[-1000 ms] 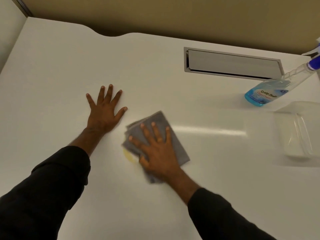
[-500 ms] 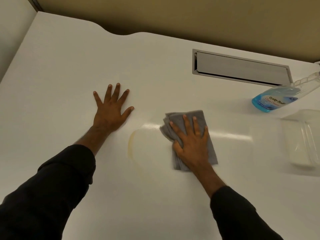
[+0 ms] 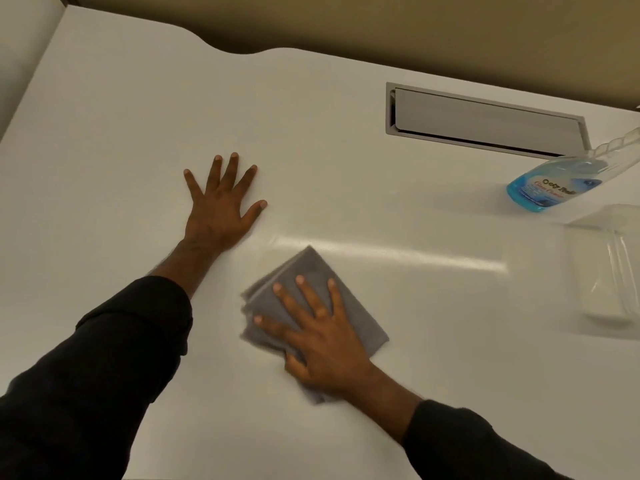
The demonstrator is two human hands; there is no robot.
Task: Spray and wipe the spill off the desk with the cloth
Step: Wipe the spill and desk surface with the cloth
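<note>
A folded grey cloth [image 3: 301, 271] lies flat on the white desk [image 3: 121, 150] near its middle. My right hand [image 3: 322, 337] presses down on the cloth with its fingers spread straight. To the left of the cloth, my left hand [image 3: 221, 206] rests palm down on the bare desk, fingers spread. A spray bottle [image 3: 550, 185] of blue cleaner stands at the right edge of the view, its head cut off by the frame. No yellow stain shows around the cloth; whatever lies under it is hidden.
A grey cable hatch [image 3: 485, 121] is set into the desk at the back right. A clear plastic container [image 3: 609, 268] sits at the right, in front of the bottle. The desk's back edge runs along a beige wall [image 3: 346, 22].
My right hand slid the cloth from the right back to the left and nearer to me, over the place where a faint yellow ring showed. My left hand stayed put.
</note>
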